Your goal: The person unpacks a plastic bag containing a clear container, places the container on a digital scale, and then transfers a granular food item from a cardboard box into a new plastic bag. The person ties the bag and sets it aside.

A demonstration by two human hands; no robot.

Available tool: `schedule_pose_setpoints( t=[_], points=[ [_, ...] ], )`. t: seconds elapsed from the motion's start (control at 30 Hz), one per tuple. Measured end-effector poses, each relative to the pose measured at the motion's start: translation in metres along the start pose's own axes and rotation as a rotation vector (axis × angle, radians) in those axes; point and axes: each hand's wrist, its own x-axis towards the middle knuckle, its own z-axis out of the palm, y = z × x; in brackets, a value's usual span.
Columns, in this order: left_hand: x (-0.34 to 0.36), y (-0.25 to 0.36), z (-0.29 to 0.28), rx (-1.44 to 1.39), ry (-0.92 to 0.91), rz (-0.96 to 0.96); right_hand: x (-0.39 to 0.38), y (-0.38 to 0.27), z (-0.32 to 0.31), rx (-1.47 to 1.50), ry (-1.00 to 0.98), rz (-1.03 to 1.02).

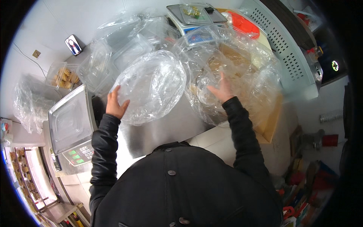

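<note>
In the head view, the left hand (117,106) is at the left edge of a bulky clear plastic bag (160,83), its fingers spread and the thumb standing apart; whether they touch the film, I cannot tell. That bag lies in the middle of the metal tabletop (159,134), its round, crinkled shape bulging toward the far side. The right hand (222,90) is over a second, larger clear bag (200,81) on the right, index finger pointing to the far side and thumb out to the left, the fingers open; contact with the plastic is unclear. This bag spreads over a brown cardboard box (271,123), whose near corner shows.

To the left stands a scale with a metal tray (72,121), and beyond it a clear container of brown food pieces (65,78). Clear plastic containers (94,68) are grouped beyond the middle bag, near a phone (73,45) leaning at the far left. At the far side, a second scale (174,13) bears a small clear container (196,14), with a red bag (244,24) to its right.
</note>
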Motion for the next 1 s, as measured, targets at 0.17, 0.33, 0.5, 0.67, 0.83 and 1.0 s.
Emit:
schedule_pose_setpoints(
  t=[0.17, 0.33, 0.5, 0.67, 0.83, 1.0],
  points=[
    [-0.009, 0.054, 0.019, 0.403, 0.157, 0.089, 0.010, -0.009, 0.032, 0.316, -0.085, 0.121],
    [-0.001, 0.107, 0.015, 0.382, 0.021, 0.249, 0.005, -0.055, 0.002, 0.785, -0.250, -0.137],
    [-0.002, 0.142, 0.041, 0.046, -0.096, 0.637, 0.005, -0.056, -0.039, 0.579, -0.259, -0.218],
    [-0.004, 0.170, 0.044, 0.128, -0.228, 0.692, 0.007, -0.042, -0.088, 0.475, -0.004, 0.252],
    [0.002, 0.200, 0.040, -0.783, -0.355, 0.660, -0.027, -0.088, -0.088, 0.613, -0.486, -0.029],
    [0.003, 0.178, 0.031, -0.828, -0.435, 0.537, -0.028, -0.097, -0.094, 0.931, -0.658, 0.011]
  ],
)
